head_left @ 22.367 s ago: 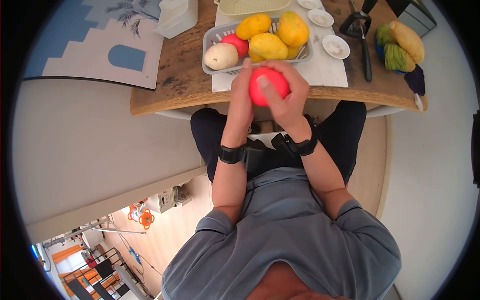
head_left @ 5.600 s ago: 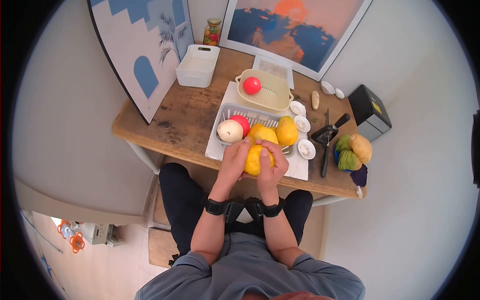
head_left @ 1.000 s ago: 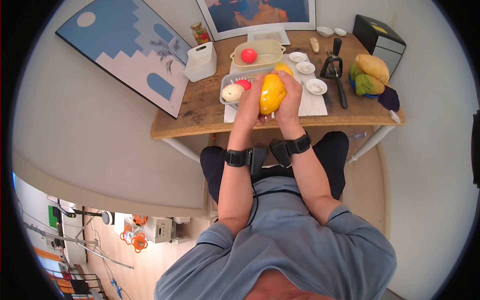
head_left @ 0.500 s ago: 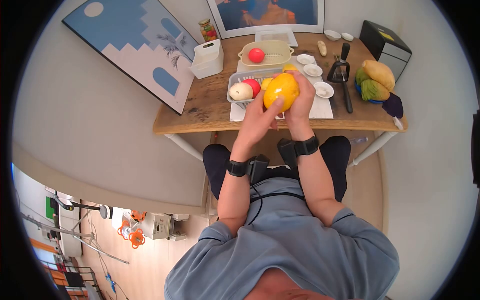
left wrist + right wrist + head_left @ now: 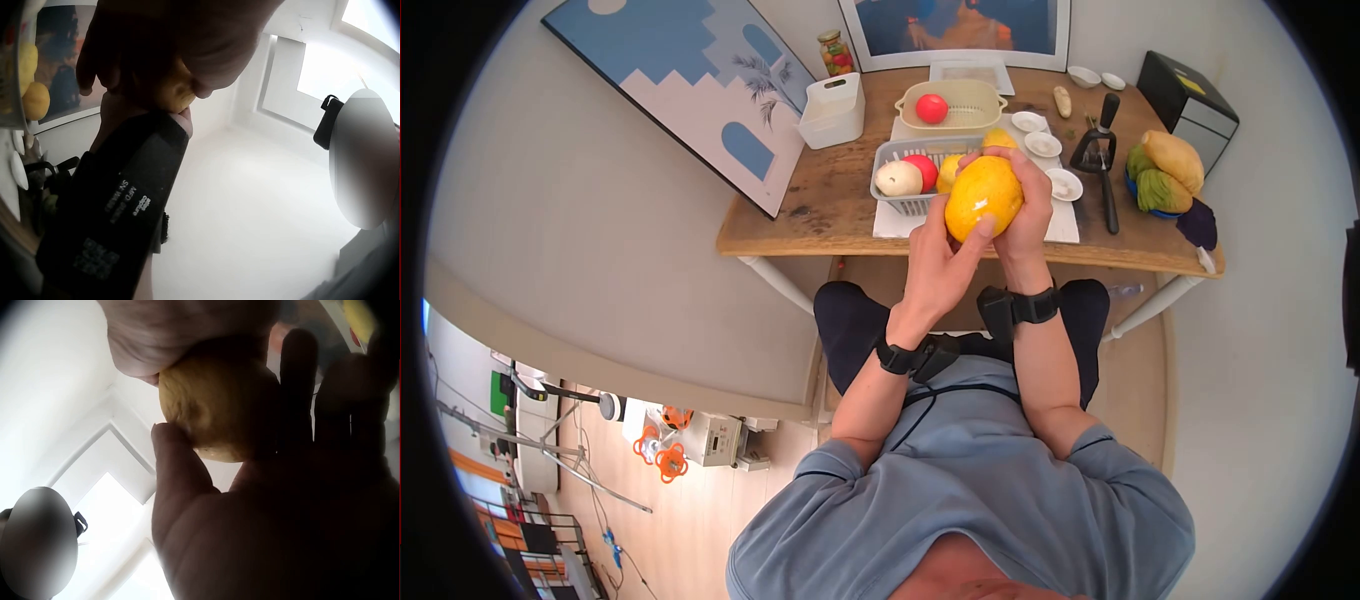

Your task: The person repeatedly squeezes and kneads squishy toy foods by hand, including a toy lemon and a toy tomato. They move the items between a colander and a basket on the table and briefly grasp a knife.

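Observation:
A large glossy yellow fruit (image 5: 984, 198), mango-like in shape, is held up between both hands just in front of the table edge. My left hand (image 5: 940, 268) grips it from the lower left, thumb lying across its front. My right hand (image 5: 1028, 205) wraps its right side, with fingers over the top. In the right wrist view a wrinkled dimple shows at one end of the yellow fruit (image 5: 215, 406). Behind it stands a grey slotted basket (image 5: 915, 206) with a cream round fruit (image 5: 898, 179), a red ball-like fruit (image 5: 923, 172) and more yellow fruit (image 5: 1000, 139).
A beige basket (image 5: 972, 118) farther back holds one red ball-like fruit (image 5: 932, 108). Small white dishes (image 5: 1063, 184) line the right side. Beyond them lie a black-handled tool (image 5: 1094, 150), a knife (image 5: 1111, 210) and a blue bowl (image 5: 1158, 212) of produce. A white bin (image 5: 832, 112) stands left.
A red fruit from my hands lies in the beige basket now; a yellow one is held instead. Within the last second the yellow fruit turned and my left thumb moved onto its front.

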`<state>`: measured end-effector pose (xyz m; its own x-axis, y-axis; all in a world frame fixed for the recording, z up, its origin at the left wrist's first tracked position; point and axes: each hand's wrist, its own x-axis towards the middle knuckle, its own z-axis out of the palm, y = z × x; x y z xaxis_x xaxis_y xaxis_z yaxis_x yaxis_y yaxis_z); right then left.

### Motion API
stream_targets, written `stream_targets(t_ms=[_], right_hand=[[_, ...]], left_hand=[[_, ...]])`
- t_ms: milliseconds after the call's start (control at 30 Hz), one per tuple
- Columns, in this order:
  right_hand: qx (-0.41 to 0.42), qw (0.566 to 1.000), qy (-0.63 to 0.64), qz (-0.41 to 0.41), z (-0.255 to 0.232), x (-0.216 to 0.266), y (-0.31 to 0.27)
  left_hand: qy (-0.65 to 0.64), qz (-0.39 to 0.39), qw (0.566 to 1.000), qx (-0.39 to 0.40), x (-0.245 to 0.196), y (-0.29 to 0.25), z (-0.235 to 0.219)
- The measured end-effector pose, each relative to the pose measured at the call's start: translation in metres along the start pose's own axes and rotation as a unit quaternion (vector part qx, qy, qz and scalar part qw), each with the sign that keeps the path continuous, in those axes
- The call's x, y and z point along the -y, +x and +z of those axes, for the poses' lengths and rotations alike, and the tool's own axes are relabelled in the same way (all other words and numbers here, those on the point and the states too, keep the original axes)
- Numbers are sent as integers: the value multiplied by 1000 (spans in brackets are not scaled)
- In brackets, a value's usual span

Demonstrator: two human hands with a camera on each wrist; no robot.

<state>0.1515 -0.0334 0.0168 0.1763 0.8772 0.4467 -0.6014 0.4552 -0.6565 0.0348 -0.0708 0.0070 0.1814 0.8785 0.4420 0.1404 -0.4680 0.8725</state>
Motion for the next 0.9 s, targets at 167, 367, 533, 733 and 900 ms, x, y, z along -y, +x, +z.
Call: stream_targets(t_ms=[167,367,533,733,900], right_hand=[[50,996,76,10,0,1,1],[54,994,87,34,-12,-1,44],[181,982,55,-19,-2,28,106],[241,948,-194,-70,-10,35,144],[247,934,-253,-44,-30,10,170]], left_hand=[[-141,-29,989,46,15,4,2],[-200,-72,957,196,19,65,-21],[-172,-18,954,244,-12,127,-31],[-136,59,956,254,9,179,-36],[-100,37,968,228,41,213,-49]])
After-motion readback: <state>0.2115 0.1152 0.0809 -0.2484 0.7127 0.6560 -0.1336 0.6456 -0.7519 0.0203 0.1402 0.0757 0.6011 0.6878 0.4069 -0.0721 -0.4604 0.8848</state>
